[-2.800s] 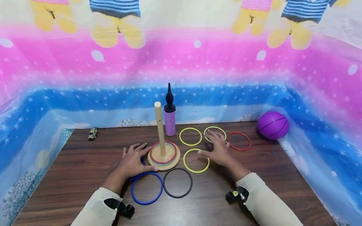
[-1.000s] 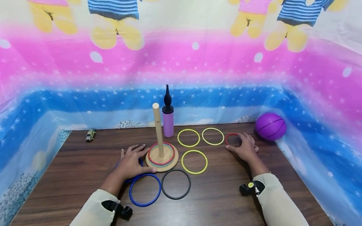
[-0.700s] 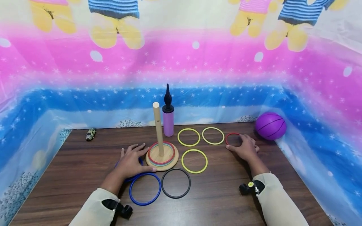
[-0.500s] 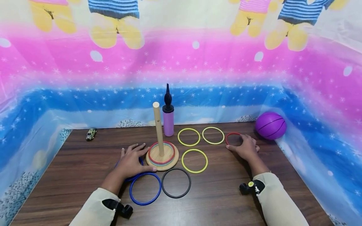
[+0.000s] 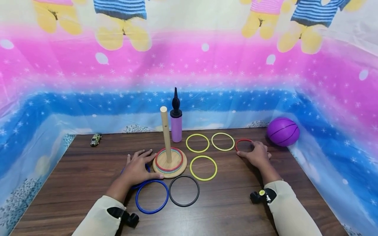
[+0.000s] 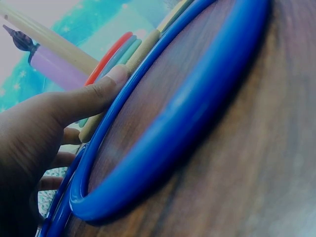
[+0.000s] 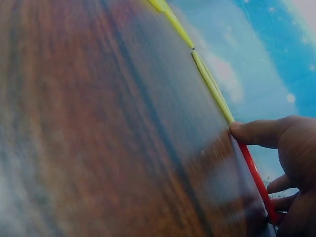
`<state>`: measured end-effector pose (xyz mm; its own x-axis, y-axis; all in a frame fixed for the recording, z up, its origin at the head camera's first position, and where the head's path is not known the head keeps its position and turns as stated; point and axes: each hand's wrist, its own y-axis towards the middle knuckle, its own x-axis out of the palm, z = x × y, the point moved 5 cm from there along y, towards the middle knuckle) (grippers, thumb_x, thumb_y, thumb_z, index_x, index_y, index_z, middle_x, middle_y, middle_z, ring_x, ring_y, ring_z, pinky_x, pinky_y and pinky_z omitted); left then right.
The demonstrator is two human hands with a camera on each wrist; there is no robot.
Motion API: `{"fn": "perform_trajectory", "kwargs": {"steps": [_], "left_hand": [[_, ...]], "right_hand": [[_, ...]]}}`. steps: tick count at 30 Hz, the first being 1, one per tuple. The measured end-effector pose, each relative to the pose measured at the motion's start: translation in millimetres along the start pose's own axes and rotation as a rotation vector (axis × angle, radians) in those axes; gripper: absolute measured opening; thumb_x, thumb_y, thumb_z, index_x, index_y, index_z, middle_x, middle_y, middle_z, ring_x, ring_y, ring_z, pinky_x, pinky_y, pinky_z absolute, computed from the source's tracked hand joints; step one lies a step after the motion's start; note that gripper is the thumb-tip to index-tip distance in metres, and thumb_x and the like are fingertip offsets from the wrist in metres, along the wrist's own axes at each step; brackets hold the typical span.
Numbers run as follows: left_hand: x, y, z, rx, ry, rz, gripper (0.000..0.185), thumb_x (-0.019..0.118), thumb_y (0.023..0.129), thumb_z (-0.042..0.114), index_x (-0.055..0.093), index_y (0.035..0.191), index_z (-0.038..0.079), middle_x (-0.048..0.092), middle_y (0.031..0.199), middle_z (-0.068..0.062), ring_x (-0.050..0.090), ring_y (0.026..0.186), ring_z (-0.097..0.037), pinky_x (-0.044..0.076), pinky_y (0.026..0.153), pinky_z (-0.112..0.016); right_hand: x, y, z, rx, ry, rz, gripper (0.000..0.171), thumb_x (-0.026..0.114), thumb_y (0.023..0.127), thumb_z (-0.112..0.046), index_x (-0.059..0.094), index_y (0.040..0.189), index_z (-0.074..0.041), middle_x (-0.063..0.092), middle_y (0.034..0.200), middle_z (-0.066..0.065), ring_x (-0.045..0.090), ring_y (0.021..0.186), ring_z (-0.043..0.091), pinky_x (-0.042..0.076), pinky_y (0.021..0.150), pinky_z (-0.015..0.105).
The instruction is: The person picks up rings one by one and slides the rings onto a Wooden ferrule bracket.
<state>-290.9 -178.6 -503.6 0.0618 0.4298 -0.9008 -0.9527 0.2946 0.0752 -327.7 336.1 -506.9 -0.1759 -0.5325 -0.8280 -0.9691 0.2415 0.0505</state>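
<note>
Head view: right hand [image 5: 257, 154] flat on red ring [image 5: 242, 141]

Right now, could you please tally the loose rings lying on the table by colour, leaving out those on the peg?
Yellow rings: 3
Blue rings: 2
Red ring: 1
Black ring: 1
Total: 7

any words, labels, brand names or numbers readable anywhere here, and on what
None: no word, number or brand can be read in any view.
The purple pump shows no label on the side that faces the head camera.
The purple ball bears only dark lines.
The toy car is too small to tell any marking.
The backdrop sheet carries pictures, stars and dots, no lettering.
</note>
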Motion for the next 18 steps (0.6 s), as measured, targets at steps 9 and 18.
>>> {"fn": "perform_trajectory", "kwargs": {"steps": [9, 18], "left_hand": [[-0.2, -0.5, -0.7, -0.013, -0.007, -0.014, 0.108, 0.09, 0.076, 0.073, 0.057, 0.162, 0.016, 0.045, 0.173, -0.02, 0.031, 0.161, -0.053, 0.007, 0.122, -0.091], [-0.3, -0.3, -0.3, -0.003, -0.013, -0.006, 0.108, 0.091, 0.076, 0.073, 0.058, 0.161, 0.015, 0.045, 0.173, -0.02, 0.031, 0.161, -0.053, 0.007, 0.122, -0.091]], "right_hand": [[-4, -1, -5, -0.032, 0.049, 0.053, 0.101, 0.092, 0.084, -0.048, 0.05, 0.158, 0.008, 0.035, 0.172, 0.029, 0.027, 0.157, 0.055, 0.022, 0.116, 0.078], [-5, -1, -14, -0.118, 0.118, 0.081, 0.111, 0.093, 0.085, -0.046, 0.038, 0.165, 0.009, 0.033, 0.175, 0.028, 0.029, 0.163, 0.051, 0.017, 0.129, 0.078]]}}
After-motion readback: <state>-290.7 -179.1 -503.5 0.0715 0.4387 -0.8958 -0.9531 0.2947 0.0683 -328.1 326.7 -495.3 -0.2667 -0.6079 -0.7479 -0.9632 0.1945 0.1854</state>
